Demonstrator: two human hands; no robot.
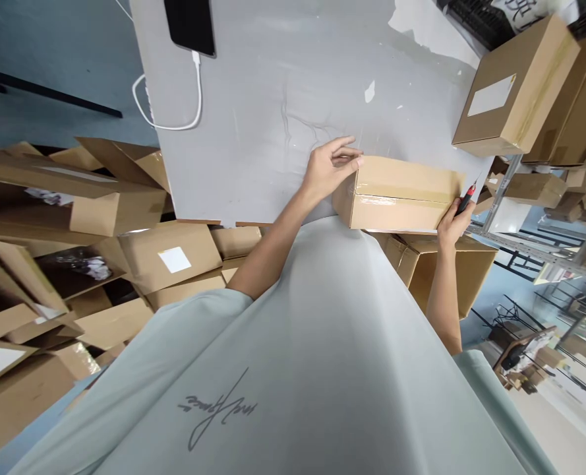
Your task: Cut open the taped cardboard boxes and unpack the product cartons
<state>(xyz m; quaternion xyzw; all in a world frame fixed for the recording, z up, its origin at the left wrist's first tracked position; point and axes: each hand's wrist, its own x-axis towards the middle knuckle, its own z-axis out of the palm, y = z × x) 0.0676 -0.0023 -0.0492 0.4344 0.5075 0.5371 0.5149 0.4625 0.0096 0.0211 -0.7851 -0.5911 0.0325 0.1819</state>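
Leftmost, opened cardboard cartons (pixel 171 254) crowd below a grey table (pixel 253 132), right up to its left corner and along its near edge. Above that corner, a black phone (pixel 190 26) lies near the table's left edge, its white cable (pixel 198 92) looping over the side. Between phone and hands, the grey tabletop gives the widest room for moving.

Next, the left hand (pixel 329 168) rests at the left end of a long brown box (pixel 406 185), thumb at its upper corner, fingers loosely bent, with a narrow gap, gripping nothing fully. The box lies along the near edge, close against the person's shirt (pixel 332 297). Its top is closed and shiny tape shows by the seam; no cut can be made out, so it seems unopened, with its contents hidden.

At its right end, the right hand (pixel 455 221) has its fingers closed around a slim black-and-red tool (pixel 465 198), tip pointing outward. Farther right, a labelled carton (pixel 500 92) and metal shelving (pixel 503 191) limit room.
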